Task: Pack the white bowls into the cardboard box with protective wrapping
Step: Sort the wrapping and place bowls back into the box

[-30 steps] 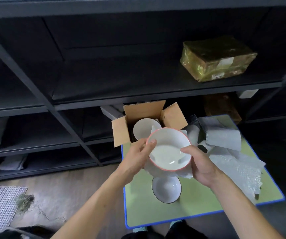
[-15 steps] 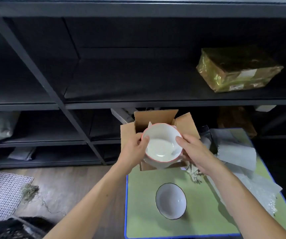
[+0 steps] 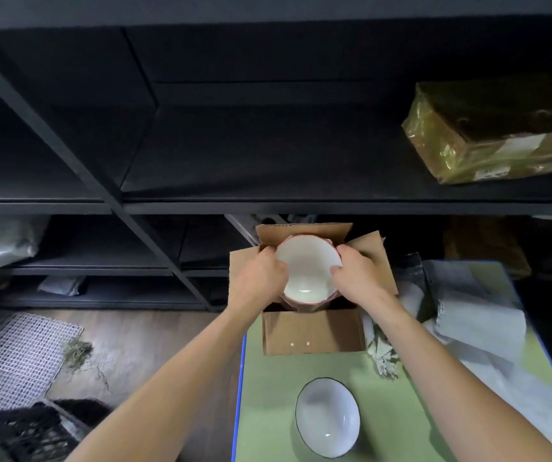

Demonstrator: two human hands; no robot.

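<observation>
The left hand (image 3: pixel 261 278) and right hand (image 3: pixel 357 278) curl their fingers (image 3: pixel 343 252) round the pink-rimmed bowl (image 3: pixel 306 268), holding it in the open top of the cardboard box (image 3: pixel 311 331). A dark-rimmed bowl (image 3: pixel 327 416) sits on the surface (image 3: pixel 268 395) just nearer than the box.

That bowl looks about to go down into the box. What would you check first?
1. Grip: left hand and right hand hold opposite sides of the red-rimmed bowl: ok.
2. Bowl over the opening of the cardboard box: ok.
3. Flaps folded outward, clear of the opening: ok.
4. Wrapping round this bowl: cannot tell, its underside is hidden.
5. Padding in the box bottom: cannot tell, hidden.
6. Dark-rimmed bowl wrapped: not ok, it lies bare on the table.
</observation>
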